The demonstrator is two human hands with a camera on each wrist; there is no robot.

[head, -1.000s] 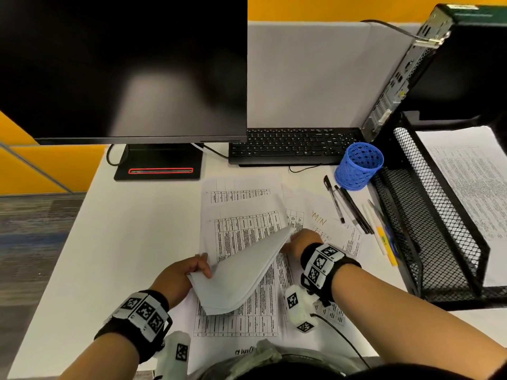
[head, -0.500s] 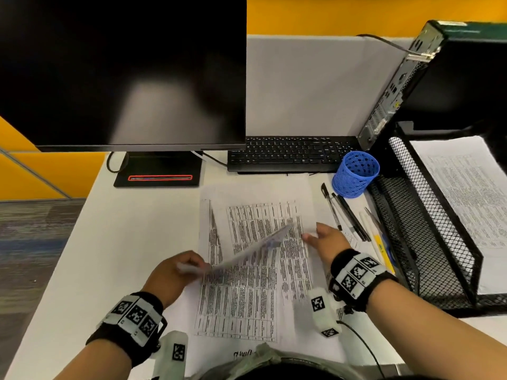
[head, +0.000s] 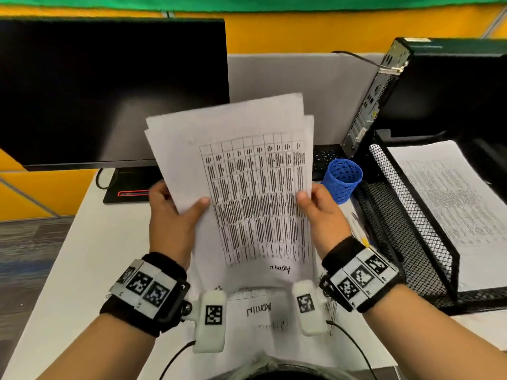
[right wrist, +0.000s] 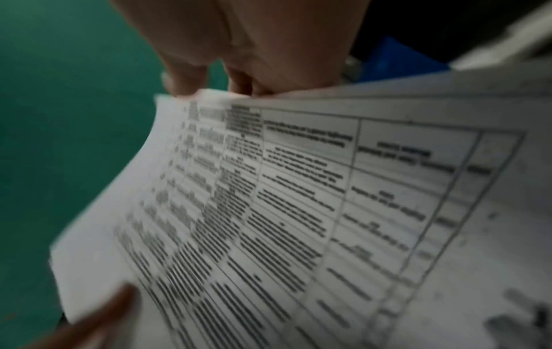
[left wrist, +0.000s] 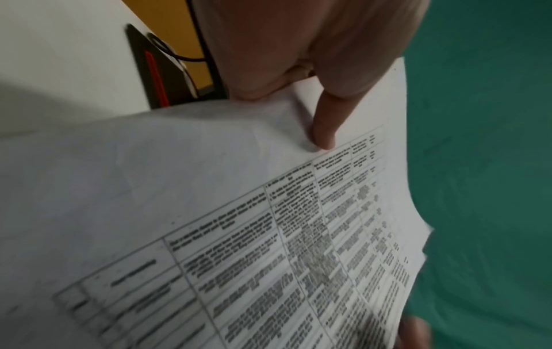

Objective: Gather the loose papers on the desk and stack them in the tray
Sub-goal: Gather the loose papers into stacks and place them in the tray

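A sheaf of printed papers [head: 247, 176] with a table on the top sheet stands upright above the desk, held from both sides. My left hand [head: 175, 212] grips its left edge, thumb on the front. My right hand [head: 318, 212] grips the right edge the same way. The left wrist view shows the top sheet [left wrist: 239, 224] with my thumb [left wrist: 322, 132] pressed on it. The right wrist view shows the same sheets [right wrist: 313, 212], blurred. More loose papers [head: 260, 311] lie flat on the desk below. A black mesh tray [head: 406, 229] at the right holds a printed sheet [head: 452, 201].
A dark monitor [head: 109, 91] stands at the back left on the white desk [head: 82, 270]. A blue mesh cup [head: 343, 179] sits beside the tray, with a keyboard [head: 326, 157] behind it. A black computer case [head: 439, 86] stands behind the tray. Pens [head: 359, 231] lie by the tray.
The papers that lay on the desk have been lifted and stood upright. My right hand moved from flat on the sheets to gripping the sheaf's right edge; my left hand rose with it.
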